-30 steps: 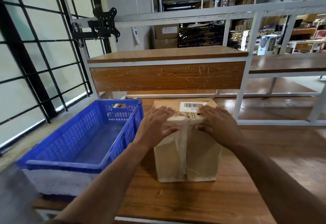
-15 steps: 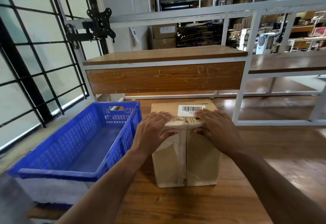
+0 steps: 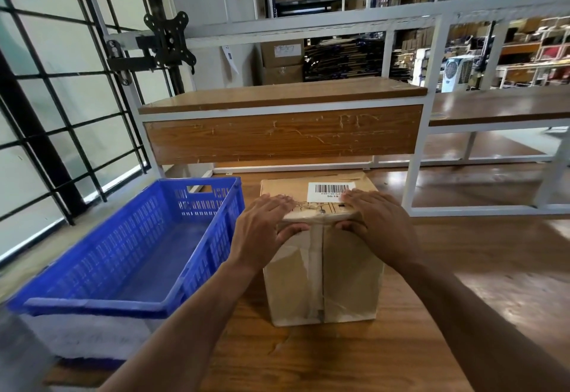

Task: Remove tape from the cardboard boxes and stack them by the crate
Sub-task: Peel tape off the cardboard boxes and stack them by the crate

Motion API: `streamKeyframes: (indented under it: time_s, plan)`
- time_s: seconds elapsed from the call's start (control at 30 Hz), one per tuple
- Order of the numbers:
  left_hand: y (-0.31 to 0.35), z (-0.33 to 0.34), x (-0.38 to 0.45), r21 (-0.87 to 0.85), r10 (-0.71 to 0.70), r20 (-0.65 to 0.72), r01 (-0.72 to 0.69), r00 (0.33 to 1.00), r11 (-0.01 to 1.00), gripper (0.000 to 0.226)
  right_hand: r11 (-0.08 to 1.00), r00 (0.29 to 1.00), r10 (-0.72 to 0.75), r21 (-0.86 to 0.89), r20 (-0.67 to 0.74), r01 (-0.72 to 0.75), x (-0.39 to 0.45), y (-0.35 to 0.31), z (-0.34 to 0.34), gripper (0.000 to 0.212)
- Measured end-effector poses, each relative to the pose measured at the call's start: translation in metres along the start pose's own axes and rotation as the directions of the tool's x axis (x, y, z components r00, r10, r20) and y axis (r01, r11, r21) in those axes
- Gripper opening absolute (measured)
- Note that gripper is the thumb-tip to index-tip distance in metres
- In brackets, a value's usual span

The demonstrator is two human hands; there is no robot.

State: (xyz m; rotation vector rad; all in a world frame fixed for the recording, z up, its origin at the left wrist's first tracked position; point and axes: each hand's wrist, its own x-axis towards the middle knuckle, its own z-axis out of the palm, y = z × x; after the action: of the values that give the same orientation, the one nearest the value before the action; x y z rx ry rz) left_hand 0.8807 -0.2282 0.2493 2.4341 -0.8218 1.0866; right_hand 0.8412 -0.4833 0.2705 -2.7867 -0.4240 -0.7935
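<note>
A brown cardboard box (image 3: 348, 283) stands upright on the wooden table (image 3: 308, 360), just right of the blue plastic crate (image 3: 123, 268). A strip of tape (image 3: 316, 268) runs down the middle of the box's front face and over its top edge. A barcode label (image 3: 330, 189) sits on top. My left hand (image 3: 262, 228) lies on the top front edge left of the tape, fingers flat on top and thumb against the front face. My right hand (image 3: 382, 225) mirrors it right of the tape.
The crate holds nothing visible and stands on a white block at the table's left edge. A raised wooden shelf (image 3: 277, 135) on a white metal frame (image 3: 416, 160) crosses behind the box. A black monitor mount (image 3: 166, 43) hangs at upper left, by the window grid.
Both hands stay on the box's top front edge, their fingers flatter on the top now. The box has barely shifted; my view has drifted slightly.
</note>
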Motion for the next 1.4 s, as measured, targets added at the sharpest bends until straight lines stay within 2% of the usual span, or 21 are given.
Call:
streamKeyframes:
  time_s: [0.17,0.23,0.27,0.33,0.4,0.47,0.53,0.6,0.7,0.8,0.83,0.93,1.07,1.2,1.3,1.37,1.4]
  plan:
    - [0.006,-0.004,-0.002,-0.101,-0.057,0.017,0.058,0.998,0.993,0.071,0.996,0.997,0.027,0.088,-0.068,-0.021,-0.010,-0.002,0.003,0.088]
    - [0.013,-0.005,-0.009,-0.196,-0.144,0.011,0.143,0.990,0.970,0.082,0.979,0.985,0.110,0.187,-0.131,-0.084,-0.022,-0.002,0.013,0.093]
    - [0.018,-0.006,-0.015,-0.260,-0.230,0.004,0.223,0.973,0.939,0.090,0.945,0.971,0.189,0.296,-0.149,-0.139,-0.029,-0.003,0.018,0.099]
    - [0.026,-0.002,-0.036,-0.353,-0.429,0.019,0.407,0.903,0.842,0.101,0.780,0.922,0.374,0.572,-0.103,-0.253,-0.046,-0.003,0.031,0.107]
    - [0.027,0.012,-0.064,-0.355,-0.574,0.090,0.565,0.814,0.745,0.096,0.595,0.864,0.502,0.713,0.031,-0.371,-0.068,-0.003,0.046,0.094]
    - [0.024,0.028,-0.095,-0.328,-0.654,0.246,0.696,0.716,0.638,0.078,0.521,0.817,0.544,0.686,0.190,-0.507,-0.088,-0.002,0.062,0.069]
    - [0.020,0.046,-0.126,-0.312,-0.668,0.410,0.784,0.621,0.537,0.055,0.492,0.780,0.542,0.633,0.314,-0.597,-0.103,0.000,0.078,0.067]
    - [0.024,0.056,-0.148,-0.316,-0.636,0.528,0.825,0.563,0.468,0.038,0.485,0.753,0.536,0.590,0.383,-0.645,-0.111,0.002,0.088,0.062]
    - [0.026,0.062,-0.156,-0.353,-0.623,0.552,0.832,0.555,0.429,0.044,0.450,0.722,0.520,0.572,0.456,-0.686,-0.111,0.001,0.094,0.060]
    - [0.027,0.053,-0.142,-0.337,-0.665,0.538,0.855,0.519,0.394,0.043,0.489,0.724,0.546,0.541,0.422,-0.684,-0.104,-0.001,0.091,0.054]
    - [0.029,0.048,-0.136,-0.336,-0.669,0.526,0.850,0.526,0.405,0.041,0.495,0.730,0.552,0.546,0.403,-0.676,-0.102,-0.002,0.088,0.051]
    - [0.030,0.029,-0.116,-0.373,-0.661,0.447,0.797,0.603,0.475,0.041,0.454,0.754,0.540,0.624,0.375,-0.636,-0.090,-0.002,0.073,0.035]
    - [0.026,0.004,-0.085,-0.443,-0.659,0.400,0.764,0.637,0.469,0.046,0.334,0.800,0.501,0.779,0.330,-0.531,-0.072,-0.008,0.045,0.014]
    - [0.031,-0.027,-0.061,-0.636,-0.633,0.354,0.674,0.689,0.377,0.058,0.262,0.830,0.491,0.864,0.266,-0.431,-0.053,-0.015,0.015,0.046]
    - [0.036,-0.044,-0.043,-0.716,-0.604,0.319,0.603,0.730,0.352,0.051,0.212,0.840,0.484,0.899,0.244,-0.383,-0.040,-0.018,-0.004,0.059]
    - [0.034,-0.051,-0.032,-0.750,-0.579,0.326,0.577,0.747,0.323,0.058,0.217,0.848,0.474,0.901,0.239,-0.375,-0.033,-0.019,-0.014,0.067]
    - [0.031,-0.052,-0.028,-0.773,-0.568,0.346,0.570,0.746,0.279,0.063,0.228,0.852,0.470,0.900,0.232,-0.371,-0.030,-0.018,-0.017,0.070]
